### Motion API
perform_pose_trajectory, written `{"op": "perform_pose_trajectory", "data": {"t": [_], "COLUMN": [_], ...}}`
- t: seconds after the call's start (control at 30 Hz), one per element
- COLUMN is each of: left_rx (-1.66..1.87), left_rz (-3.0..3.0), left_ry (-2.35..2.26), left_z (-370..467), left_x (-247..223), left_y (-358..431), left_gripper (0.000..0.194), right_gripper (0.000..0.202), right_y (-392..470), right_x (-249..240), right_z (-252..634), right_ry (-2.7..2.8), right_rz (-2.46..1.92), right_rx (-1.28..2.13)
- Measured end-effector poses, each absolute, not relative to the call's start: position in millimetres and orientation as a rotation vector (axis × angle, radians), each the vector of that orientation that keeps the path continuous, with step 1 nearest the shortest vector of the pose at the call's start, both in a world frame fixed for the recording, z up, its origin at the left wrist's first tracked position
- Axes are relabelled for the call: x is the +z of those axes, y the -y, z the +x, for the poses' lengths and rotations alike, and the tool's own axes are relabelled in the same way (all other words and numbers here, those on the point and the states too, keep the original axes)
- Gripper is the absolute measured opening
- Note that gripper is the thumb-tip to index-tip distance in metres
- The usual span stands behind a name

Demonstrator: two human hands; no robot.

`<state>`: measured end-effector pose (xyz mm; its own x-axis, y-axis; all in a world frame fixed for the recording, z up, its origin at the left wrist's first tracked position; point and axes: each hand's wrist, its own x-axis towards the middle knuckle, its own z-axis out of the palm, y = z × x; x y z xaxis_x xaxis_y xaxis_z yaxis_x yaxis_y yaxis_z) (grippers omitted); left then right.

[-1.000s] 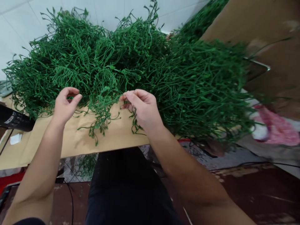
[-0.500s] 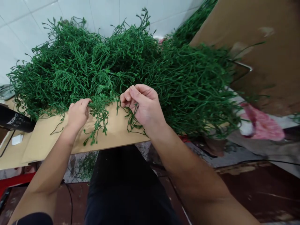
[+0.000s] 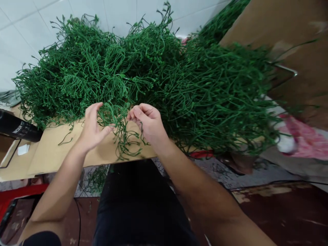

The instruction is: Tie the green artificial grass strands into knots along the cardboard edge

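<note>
A big heap of thin green stems (image 3: 153, 71) with small budded tips spreads over a cardboard sheet (image 3: 56, 150). My left hand (image 3: 94, 131) is open at the heap's front edge, thumb and fingers apart, beside a small loose tuft of green stems (image 3: 124, 133) that hangs over the cardboard. To the right of that tuft my right hand (image 3: 148, 123) is closed, its thumb pressed against the fingers, with green stem ends showing at the fingertips and below the palm.
A black bottle (image 3: 19, 126) lies at the left beside a small white paper (image 3: 23, 149). Brown cardboard (image 3: 302, 78) leans at the right, above a pink cloth (image 3: 307, 136). White tiles (image 3: 84, 10) rise behind the heap. Below are my dark-clothed legs (image 3: 138, 205).
My left hand has moved right and spread its thumb from its fingers. My right hand has shifted slightly down and left. The loose tuft now lies farther right, between the hands.
</note>
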<state>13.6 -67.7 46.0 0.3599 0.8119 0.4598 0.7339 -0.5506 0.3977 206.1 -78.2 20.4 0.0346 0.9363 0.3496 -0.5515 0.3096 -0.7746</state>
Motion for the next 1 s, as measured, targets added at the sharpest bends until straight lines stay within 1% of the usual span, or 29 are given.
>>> {"op": "perform_pose_trajectory", "data": {"t": [0.1, 0.17, 0.23, 0.3, 0.37, 0.4, 0.47, 0.5, 0.57, 0.67, 0.8, 0.9, 1.0], "left_rx": [1.251, 1.425, 1.485, 1.368, 1.088, 0.941, 0.718, 0.644, 0.573, 0.593, 0.861, 0.984, 0.970], "left_rz": [2.728, 2.825, 2.899, 2.972, 3.028, 3.017, 2.893, 2.787, 2.549, 2.277, 1.995, 1.765, 1.618], "left_ry": [-1.334, -1.310, -1.285, -1.264, -1.245, -1.265, -1.411, -1.519, -1.703, -1.711, -1.572, -1.313, -1.057], "left_z": [37, 48, 56, 64, 72, 76, 80, 81, 81, 80, 82, 81, 73], "left_x": [44, 45, 47, 44, 38, 34, 27, 24, 21, 20, 18, 22, 33], "left_y": [96, 112, 125, 136, 140, 139, 129, 121, 103, 80, 69, 71, 77], "left_gripper": [0.055, 0.050, 0.047, 0.043, 0.040, 0.042, 0.052, 0.056, 0.056, 0.042, 0.026, 0.021, 0.026], "right_gripper": [0.039, 0.039, 0.039, 0.040, 0.041, 0.041, 0.041, 0.041, 0.041, 0.043, 0.046, 0.047, 0.047], "right_y": [76, 74, 72, 70, 69, 69, 72, 74, 79, 87, 89, 86, 85], "right_x": [24, 28, 32, 35, 37, 38, 42, 44, 49, 56, 55, 48, 42], "right_z": [204, 205, 207, 208, 207, 206, 205, 204, 204, 205, 204, 204, 206], "right_ry": [1.002, 0.993, 0.978, 0.976, 0.979, 0.978, 0.979, 0.983, 1.002, 1.038, 0.989, 0.907, 0.874], "right_rz": [-0.510, -0.493, -0.486, -0.496, -0.503, -0.507, -0.517, -0.523, -0.522, -0.473, -0.416, -0.393, -0.421], "right_rx": [1.165, 1.137, 1.127, 1.104, 1.077, 1.072, 1.088, 1.106, 1.152, 1.242, 1.367, 1.492, 1.582]}}
